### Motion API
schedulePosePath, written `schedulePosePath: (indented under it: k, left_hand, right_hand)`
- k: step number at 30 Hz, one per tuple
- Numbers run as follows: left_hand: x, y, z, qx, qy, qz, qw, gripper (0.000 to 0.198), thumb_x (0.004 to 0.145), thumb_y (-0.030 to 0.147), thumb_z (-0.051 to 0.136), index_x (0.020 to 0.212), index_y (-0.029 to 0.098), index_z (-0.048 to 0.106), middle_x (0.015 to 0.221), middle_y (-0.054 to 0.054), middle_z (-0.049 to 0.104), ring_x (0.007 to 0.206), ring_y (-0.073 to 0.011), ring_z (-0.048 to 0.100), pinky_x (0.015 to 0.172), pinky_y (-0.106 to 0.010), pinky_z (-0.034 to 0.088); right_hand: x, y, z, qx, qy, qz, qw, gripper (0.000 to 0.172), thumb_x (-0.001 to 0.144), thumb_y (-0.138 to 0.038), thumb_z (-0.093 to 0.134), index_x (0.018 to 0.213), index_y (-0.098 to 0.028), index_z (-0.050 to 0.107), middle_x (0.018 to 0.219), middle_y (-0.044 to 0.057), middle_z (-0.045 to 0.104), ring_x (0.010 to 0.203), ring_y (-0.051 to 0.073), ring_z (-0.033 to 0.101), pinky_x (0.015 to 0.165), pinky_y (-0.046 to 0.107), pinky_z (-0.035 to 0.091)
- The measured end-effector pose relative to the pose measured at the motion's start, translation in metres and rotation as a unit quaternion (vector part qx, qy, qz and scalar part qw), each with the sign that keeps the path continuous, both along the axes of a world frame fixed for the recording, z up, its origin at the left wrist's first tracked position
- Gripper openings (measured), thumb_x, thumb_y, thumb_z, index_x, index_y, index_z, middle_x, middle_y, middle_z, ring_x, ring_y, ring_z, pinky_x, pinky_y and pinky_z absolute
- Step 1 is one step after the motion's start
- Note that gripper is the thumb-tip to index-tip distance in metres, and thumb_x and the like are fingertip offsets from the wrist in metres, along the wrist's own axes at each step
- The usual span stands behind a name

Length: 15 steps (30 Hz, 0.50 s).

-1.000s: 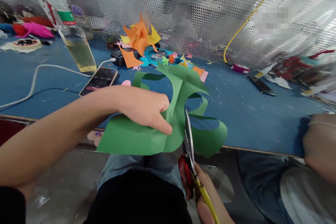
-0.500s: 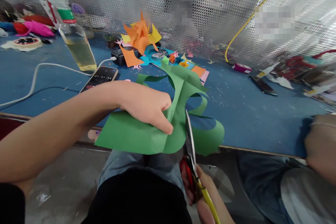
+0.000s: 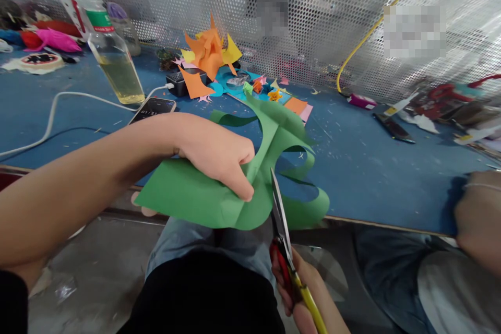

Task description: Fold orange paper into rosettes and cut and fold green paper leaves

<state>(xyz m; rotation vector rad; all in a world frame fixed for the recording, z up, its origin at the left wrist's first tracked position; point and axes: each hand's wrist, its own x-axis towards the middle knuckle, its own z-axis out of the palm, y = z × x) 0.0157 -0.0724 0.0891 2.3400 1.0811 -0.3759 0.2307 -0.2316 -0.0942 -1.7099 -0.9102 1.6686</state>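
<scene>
My left hand (image 3: 217, 154) is closed on a folded green paper sheet (image 3: 188, 201), pinching it near the fold above my lap. Curved cut strips of the same green paper (image 3: 309, 203) curl away to the right and up toward the table. My right hand (image 3: 303, 289) grips red and yellow handled scissors (image 3: 281, 229). Their blades point up into the paper's edge just right of my left fingers.
A blue table (image 3: 371, 167) carries a phone (image 3: 152, 108) on a white cable (image 3: 50, 115), a bottle of yellow liquid (image 3: 113, 65), orange and yellow paper shapes (image 3: 209, 52) and scraps. Another person's arm (image 3: 475, 214) rests at the right edge. A perforated metal screen stands behind.
The green paper and my left hand have shifted slightly left and up. The scissor blades have moved a little left along the cut, and the cut strip hangs lower.
</scene>
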Motion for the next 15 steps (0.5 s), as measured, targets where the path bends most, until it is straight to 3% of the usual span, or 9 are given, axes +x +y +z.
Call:
schedulePosePath:
  k: [5,10,12,13,15]
  left_hand:
    - [-0.002,-0.001,0.001,-0.018,-0.023,-0.027,0.999,0.03,0.076,0.038,0.05,0.058,0.015,0.048,0.05,0.005,0.042,0.044,-0.0055,0.024,0.049,-0.022,0.021]
    - [-0.009,0.013,-0.007,0.02,-0.075,-0.036,0.996,0.035,0.076,0.045,0.052,0.056,0.017,0.048,0.049,0.005,0.037,0.045,-0.0072,0.026,0.047,-0.023,0.019]
    - [-0.011,0.008,-0.009,0.091,-0.114,0.008,0.989,0.03,0.074,0.046,0.055,0.065,0.018,0.055,0.06,0.002,0.049,0.054,-0.0102,0.039,0.051,-0.023,0.025]
    - [-0.01,0.0,-0.011,0.154,-0.145,0.06,0.976,0.028,0.072,0.046,0.058,0.072,0.019,0.058,0.069,0.0,0.054,0.062,-0.0126,0.045,0.056,-0.024,0.029]
    - [-0.007,-0.025,-0.02,0.264,-0.211,0.169,0.926,0.024,0.078,0.041,0.052,0.076,0.018,0.057,0.078,-0.002,0.058,0.071,-0.0146,0.05,0.063,-0.026,0.032]
  right_hand:
    - [0.002,-0.004,-0.001,0.018,-0.016,0.01,1.0,0.068,0.051,-0.085,0.049,0.084,-0.026,0.058,0.057,0.004,0.058,0.04,0.018,0.049,0.035,0.029,0.036]
    - [-0.01,0.004,0.012,0.023,0.011,0.023,0.999,0.065,0.061,-0.085,0.037,0.073,-0.023,0.053,0.043,-0.001,0.045,0.039,0.014,0.042,0.038,0.026,0.036]
    - [-0.015,0.01,0.014,0.036,0.029,0.02,0.999,0.065,0.065,-0.084,0.033,0.07,-0.021,0.05,0.041,-0.003,0.039,0.038,0.012,0.037,0.039,0.024,0.033]
    - [-0.017,0.013,0.013,0.042,0.039,0.019,0.998,0.065,0.064,-0.084,0.034,0.068,-0.021,0.048,0.04,-0.004,0.037,0.038,0.011,0.034,0.039,0.024,0.031]
    - [-0.021,0.018,0.01,0.05,0.051,0.012,0.997,0.064,0.064,-0.084,0.036,0.068,-0.021,0.048,0.043,-0.005,0.037,0.038,0.01,0.031,0.04,0.024,0.03]
